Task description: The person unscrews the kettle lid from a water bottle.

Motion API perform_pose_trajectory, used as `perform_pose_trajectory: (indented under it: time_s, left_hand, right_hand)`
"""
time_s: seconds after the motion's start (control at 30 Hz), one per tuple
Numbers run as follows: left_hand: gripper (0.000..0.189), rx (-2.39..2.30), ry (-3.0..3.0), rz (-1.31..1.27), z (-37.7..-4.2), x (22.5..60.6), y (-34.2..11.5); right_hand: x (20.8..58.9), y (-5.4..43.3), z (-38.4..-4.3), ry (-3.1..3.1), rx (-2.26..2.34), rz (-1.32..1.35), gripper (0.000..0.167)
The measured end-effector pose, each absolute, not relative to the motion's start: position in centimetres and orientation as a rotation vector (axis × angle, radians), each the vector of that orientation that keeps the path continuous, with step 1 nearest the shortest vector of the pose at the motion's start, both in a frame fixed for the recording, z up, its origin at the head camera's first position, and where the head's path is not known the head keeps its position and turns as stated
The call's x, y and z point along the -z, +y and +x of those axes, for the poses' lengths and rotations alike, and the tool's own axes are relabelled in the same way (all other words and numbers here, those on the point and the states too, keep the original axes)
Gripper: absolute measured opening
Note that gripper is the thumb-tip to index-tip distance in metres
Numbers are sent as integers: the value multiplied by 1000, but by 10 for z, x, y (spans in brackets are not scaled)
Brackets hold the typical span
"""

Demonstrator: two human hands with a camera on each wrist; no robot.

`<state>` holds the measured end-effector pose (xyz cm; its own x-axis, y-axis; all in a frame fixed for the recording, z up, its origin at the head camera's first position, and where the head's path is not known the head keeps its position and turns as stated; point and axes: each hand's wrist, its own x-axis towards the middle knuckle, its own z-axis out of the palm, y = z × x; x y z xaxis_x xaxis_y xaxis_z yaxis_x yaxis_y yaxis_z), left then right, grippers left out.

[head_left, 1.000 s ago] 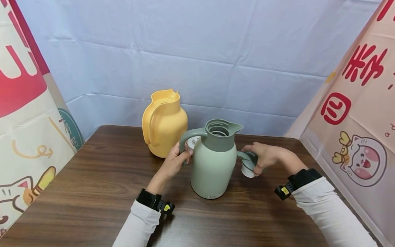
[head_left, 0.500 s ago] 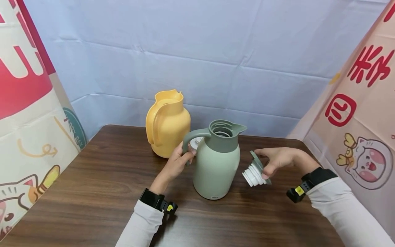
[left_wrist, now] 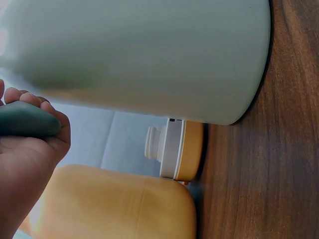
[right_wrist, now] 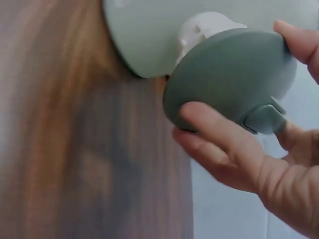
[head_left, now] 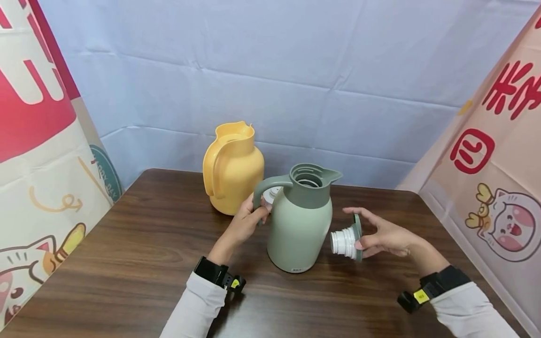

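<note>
A pale green vacuum jug (head_left: 299,234) stands upright on the table with its mouth uncovered and its spout to the right. My left hand (head_left: 242,225) grips its dark green handle (left_wrist: 27,119), fingers wrapped round the lower end. To the right of the jug, my right hand (head_left: 386,238) holds the green stopper lid (right_wrist: 229,74) by its disc, thumb and fingers spread about the edge. The lid lies on its side in the air, its white threaded plug (head_left: 343,242) pointing left at the jug's body.
A yellow jug (head_left: 238,173) stands behind and left of the green one. Between them on the wooden table (head_left: 127,244) sits a yellow-and-white stopper lid (left_wrist: 192,149), partly hidden in the head view. Cloth backdrops (head_left: 296,84) enclose the back and sides.
The lid in my right hand has turned from plug down to plug sideways, and the right hand has moved slightly right with its fingers spread wider. My left hand keeps its grip.
</note>
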<state>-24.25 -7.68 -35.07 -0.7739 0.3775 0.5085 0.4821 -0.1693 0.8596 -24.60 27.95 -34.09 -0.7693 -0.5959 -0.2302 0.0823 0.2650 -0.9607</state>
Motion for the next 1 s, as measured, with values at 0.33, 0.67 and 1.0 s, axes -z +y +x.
perform_pose_trajectory:
  time_s: [0.33, 0.67, 1.0]
  left_hand:
    - [13, 2096, -1989, -997, -242, 350, -76]
    - [13, 2103, -2003, -982, -242, 351, -76]
    - [12, 2105, -1987, -986, -242, 351, -76]
  right_hand:
    - [370, 274, -235, 2206, 1674, -382, 64]
    - [387, 273, -233, 2553, 1530, -438, 64]
    - [396, 270, -231, 2687, 1368, -532, 78]
